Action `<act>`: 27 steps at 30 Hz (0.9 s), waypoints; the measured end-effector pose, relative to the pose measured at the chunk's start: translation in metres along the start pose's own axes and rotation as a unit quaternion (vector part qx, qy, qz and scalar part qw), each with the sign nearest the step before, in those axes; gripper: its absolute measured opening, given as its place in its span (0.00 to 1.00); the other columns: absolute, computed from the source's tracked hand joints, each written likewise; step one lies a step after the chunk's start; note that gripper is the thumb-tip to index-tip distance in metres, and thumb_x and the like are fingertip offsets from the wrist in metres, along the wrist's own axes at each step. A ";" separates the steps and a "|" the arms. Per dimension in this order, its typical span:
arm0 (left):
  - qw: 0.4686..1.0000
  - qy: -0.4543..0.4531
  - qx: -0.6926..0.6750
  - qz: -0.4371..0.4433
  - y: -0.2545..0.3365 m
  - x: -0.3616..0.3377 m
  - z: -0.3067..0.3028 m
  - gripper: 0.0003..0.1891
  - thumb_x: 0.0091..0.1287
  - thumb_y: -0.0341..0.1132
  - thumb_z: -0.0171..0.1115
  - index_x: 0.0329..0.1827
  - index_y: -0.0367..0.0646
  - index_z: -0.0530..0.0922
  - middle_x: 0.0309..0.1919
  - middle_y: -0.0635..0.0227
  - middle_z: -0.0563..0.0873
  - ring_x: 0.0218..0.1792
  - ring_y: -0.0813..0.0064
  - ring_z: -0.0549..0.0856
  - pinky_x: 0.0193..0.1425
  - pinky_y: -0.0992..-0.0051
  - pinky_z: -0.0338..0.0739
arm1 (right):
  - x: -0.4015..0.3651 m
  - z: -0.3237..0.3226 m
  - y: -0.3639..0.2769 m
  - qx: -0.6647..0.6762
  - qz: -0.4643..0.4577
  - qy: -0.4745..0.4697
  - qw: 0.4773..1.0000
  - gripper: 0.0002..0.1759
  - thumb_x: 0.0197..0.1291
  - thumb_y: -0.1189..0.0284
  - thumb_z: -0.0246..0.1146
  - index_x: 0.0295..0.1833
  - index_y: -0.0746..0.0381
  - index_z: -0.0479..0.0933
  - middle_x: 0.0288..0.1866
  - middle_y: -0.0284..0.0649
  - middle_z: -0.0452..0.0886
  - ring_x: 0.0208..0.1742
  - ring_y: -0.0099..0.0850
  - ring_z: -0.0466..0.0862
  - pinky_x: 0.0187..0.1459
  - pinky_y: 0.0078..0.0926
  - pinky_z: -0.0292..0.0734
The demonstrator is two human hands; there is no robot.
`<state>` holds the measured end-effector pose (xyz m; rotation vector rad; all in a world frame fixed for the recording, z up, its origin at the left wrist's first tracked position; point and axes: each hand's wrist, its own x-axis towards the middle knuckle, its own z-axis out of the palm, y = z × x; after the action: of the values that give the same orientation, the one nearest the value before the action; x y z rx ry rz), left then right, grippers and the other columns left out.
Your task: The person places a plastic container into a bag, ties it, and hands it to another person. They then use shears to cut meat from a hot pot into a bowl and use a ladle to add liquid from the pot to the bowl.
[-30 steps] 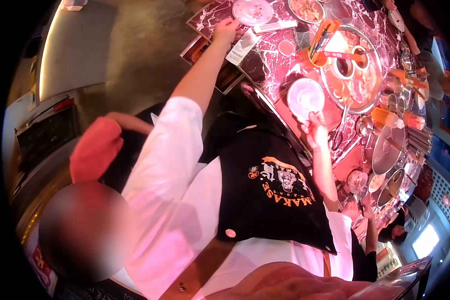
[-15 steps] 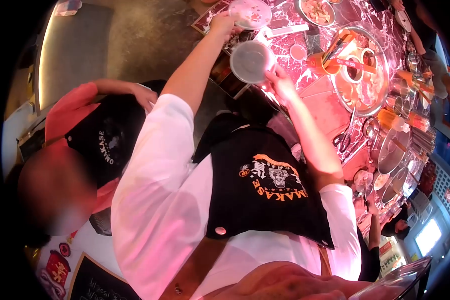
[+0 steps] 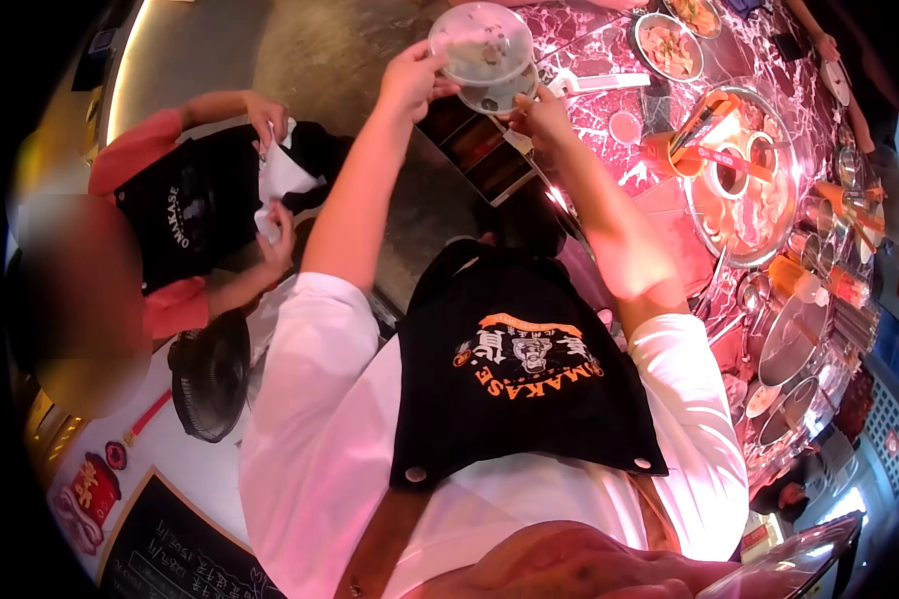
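Note:
My left hand [image 3: 413, 84] is closed on the rim of a round clear plastic bowl [image 3: 481, 42] with small dark bits showing in it. Partly covered by that bowl is a second round translucent bowl [image 3: 495, 100], pinched at its edge by my right hand [image 3: 541, 117]. The two bowls overlap in this view, held out past the front of the marbled table [image 3: 594, 55]. A white-handled tool [image 3: 609, 83] lies just right of my right hand.
On the table stand a bowl of sliced food [image 3: 667, 48], an orange cup [image 3: 659, 152], and a large round tray [image 3: 744, 235] holding sauce cups. Steel pots [image 3: 791, 339] and glasses fill the right side. At left, a co-worker [image 3: 185, 210] handles a white cloth [image 3: 288, 175].
My hands have come together, bringing the right bowl up beneath the left one, which has moved slightly left. The co-worker now has a white cloth in both hands.

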<state>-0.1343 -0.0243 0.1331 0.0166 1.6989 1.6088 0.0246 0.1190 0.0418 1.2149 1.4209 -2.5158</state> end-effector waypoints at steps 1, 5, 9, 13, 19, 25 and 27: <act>1.000 0.001 -0.019 -0.015 -0.009 -0.005 0.004 0.17 0.72 0.30 0.57 0.63 0.42 0.75 0.41 0.62 0.87 0.30 0.70 0.88 0.32 0.76 0.85 | 0.001 0.001 -0.001 -0.001 -0.001 0.000 1.000 0.15 0.72 0.71 0.54 0.62 0.58 0.67 0.39 0.41 0.84 0.34 0.30 0.86 0.31 0.25 0.81; 0.997 0.017 -0.063 -0.039 -0.045 -0.013 0.021 0.17 0.72 0.30 0.57 0.62 0.43 0.75 0.42 0.61 0.86 0.32 0.68 0.88 0.31 0.75 0.84 | -0.009 -0.007 0.009 0.051 -0.012 0.000 0.999 0.19 0.70 0.70 0.57 0.64 0.56 0.69 0.40 0.40 0.84 0.34 0.29 0.86 0.30 0.25 0.80; 0.994 0.035 -0.097 -0.036 -0.067 -0.018 0.032 0.18 0.72 0.29 0.55 0.64 0.43 0.73 0.44 0.60 0.85 0.31 0.67 0.87 0.31 0.74 0.84 | -0.042 -0.063 0.038 -0.365 -0.296 0.235 0.851 0.22 0.60 0.68 0.65 0.60 0.57 0.74 0.41 0.45 0.83 0.39 0.40 0.84 0.40 0.37 0.80; 0.993 0.037 -0.106 -0.028 -0.069 -0.024 0.033 0.17 0.73 0.29 0.55 0.64 0.44 0.72 0.44 0.60 0.84 0.31 0.67 0.87 0.31 0.73 0.84 | -0.081 -0.102 0.011 -0.492 -0.299 0.338 0.745 0.22 0.57 0.68 0.68 0.55 0.58 0.72 0.68 0.53 0.68 0.49 0.53 0.82 0.53 0.44 0.78; 0.990 0.048 -0.136 -0.006 -0.080 -0.031 0.040 0.20 0.73 0.31 0.55 0.67 0.42 0.69 0.41 0.59 0.85 0.28 0.69 0.86 0.27 0.75 0.82 | -0.064 -0.114 0.000 -0.576 -0.136 0.311 0.744 0.32 0.56 0.63 0.68 0.63 0.58 0.63 0.76 0.55 0.56 0.59 0.60 0.77 0.57 0.49 0.76; 0.969 0.151 -0.184 0.066 -0.118 -0.058 0.053 0.15 0.76 0.43 0.53 0.55 0.41 0.69 0.38 0.64 0.77 0.27 0.72 0.84 0.24 0.77 0.79 | -0.067 -0.117 0.019 -0.582 -0.158 0.295 0.741 0.28 0.59 0.65 0.64 0.62 0.59 0.64 0.78 0.56 0.53 0.56 0.57 0.80 0.55 0.49 0.77; 0.986 0.081 -0.138 0.043 -0.150 -0.073 0.045 0.16 0.77 0.47 0.51 0.49 0.42 0.68 0.37 0.65 0.76 0.26 0.75 0.84 0.24 0.78 0.77 | -0.074 -0.121 0.030 -0.580 -0.242 0.277 0.727 0.24 0.58 0.68 0.64 0.58 0.58 0.67 0.79 0.56 0.53 0.56 0.56 0.81 0.55 0.49 0.78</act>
<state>0.0127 -0.0527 0.0477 -0.1851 1.5973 1.9436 0.1618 0.1642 0.0318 1.3125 2.9723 -0.7159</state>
